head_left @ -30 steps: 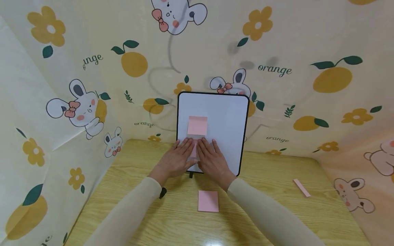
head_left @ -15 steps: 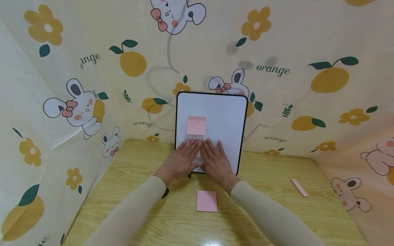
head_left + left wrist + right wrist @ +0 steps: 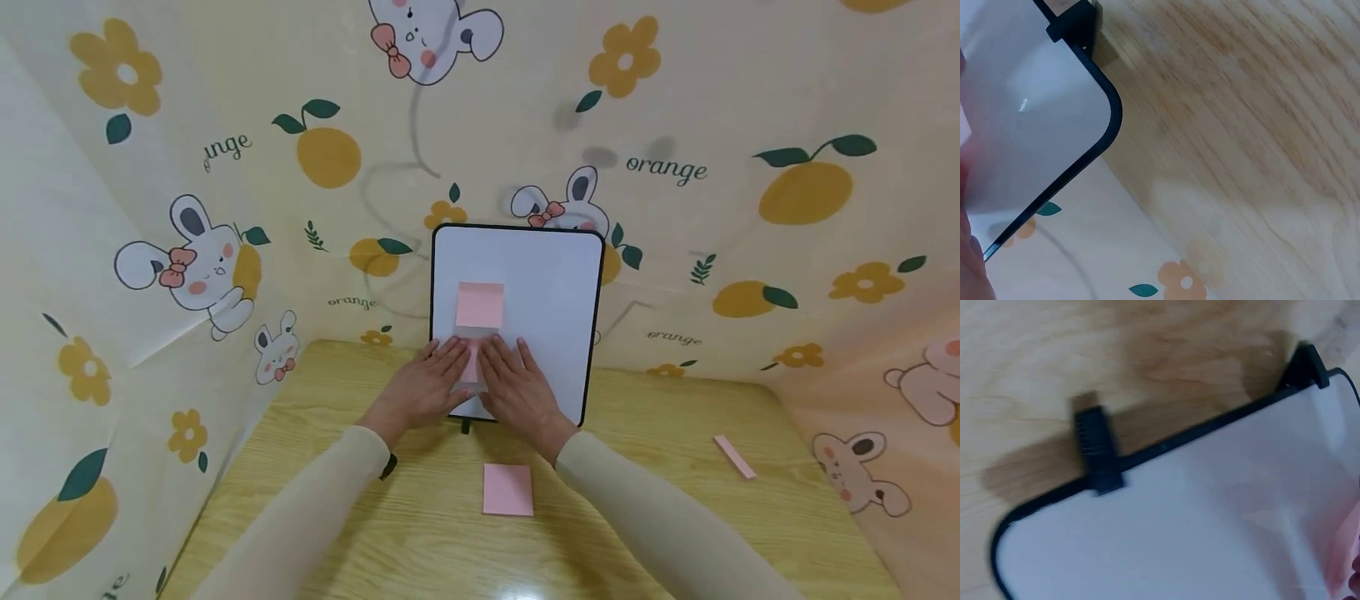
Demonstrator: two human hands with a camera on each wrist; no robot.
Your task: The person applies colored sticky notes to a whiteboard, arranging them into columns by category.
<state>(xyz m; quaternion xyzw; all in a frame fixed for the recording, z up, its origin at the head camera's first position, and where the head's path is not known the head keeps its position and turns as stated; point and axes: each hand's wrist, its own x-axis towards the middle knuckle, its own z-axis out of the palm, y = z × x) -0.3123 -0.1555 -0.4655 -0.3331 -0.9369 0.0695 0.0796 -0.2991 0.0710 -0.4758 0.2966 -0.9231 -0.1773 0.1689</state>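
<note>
A white board (image 3: 551, 292) with a black frame stands leaning back on the table. Two pink sticky notes are on its face: the upper sticky note (image 3: 480, 305) shows fully, while the lower sticky note (image 3: 472, 367) is partly covered by both hands. My left hand (image 3: 420, 385) lies with straight fingers over that lower note's left side. Over its right side rests my right hand (image 3: 521, 390), its fingers straight too. Pink paper (image 3: 1342, 553) and some fingertips show at the right edge of the right wrist view. In the left wrist view, fingers (image 3: 972, 269) appear at the left edge.
Black feet hold the board's lower edge, one foot (image 3: 1099, 450) plain in the right wrist view. A pink sticky note pad (image 3: 507, 490) lies in front of the board. A narrow pink strip (image 3: 735, 457) lies at the right. Patterned cloth (image 3: 675, 250) rises behind the table.
Both hands slid slightly right across the lower note half a second ago, then came back left. More of that note shows between them now than half a second ago.
</note>
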